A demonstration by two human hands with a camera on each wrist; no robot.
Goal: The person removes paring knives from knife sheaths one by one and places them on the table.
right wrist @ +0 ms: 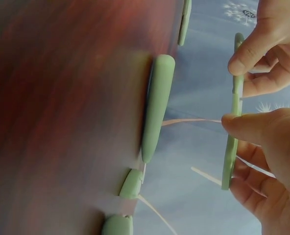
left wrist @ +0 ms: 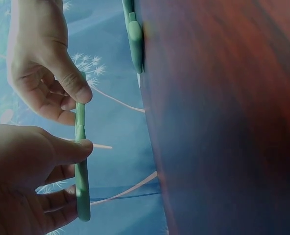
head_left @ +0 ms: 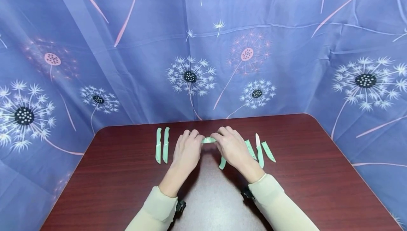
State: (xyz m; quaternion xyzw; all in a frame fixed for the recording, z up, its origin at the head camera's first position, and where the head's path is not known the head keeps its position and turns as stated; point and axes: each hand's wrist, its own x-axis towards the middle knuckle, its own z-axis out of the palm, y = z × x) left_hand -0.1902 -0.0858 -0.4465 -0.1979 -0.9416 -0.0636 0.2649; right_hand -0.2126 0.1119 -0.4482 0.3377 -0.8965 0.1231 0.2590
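Observation:
Both hands hold a green sheathed knife (head_left: pixel 208 140) level above the table, its ends hidden by fingers in the head view. My left hand (head_left: pixel 187 148) grips the rounded handle (left wrist: pixel 83 181), thumb on the near side. The right hand (head_left: pixel 233 146) pinches the green sheath (right wrist: pixel 230 156) between thumb and fingers. Handle and sheath meet between the two thumbs. Beneath the right hand a green knife handle (head_left: pixel 222 163) lies on the table, its blade hidden. Right of it are a loose sheath (head_left: pixel 250 149), a bare knife (head_left: pixel 259 153) with a white blade, and another sheath (head_left: pixel 268 152).
Two sheathed green knives (head_left: pixel 158 146) lie side by side left of the left hand. The dark red wooden table (head_left: pixel 111 181) ends at a blue curtain (head_left: pixel 143 82) printed with dandelions. Both wrists wear black devices (head_left: pixel 180 206) at the cuffs.

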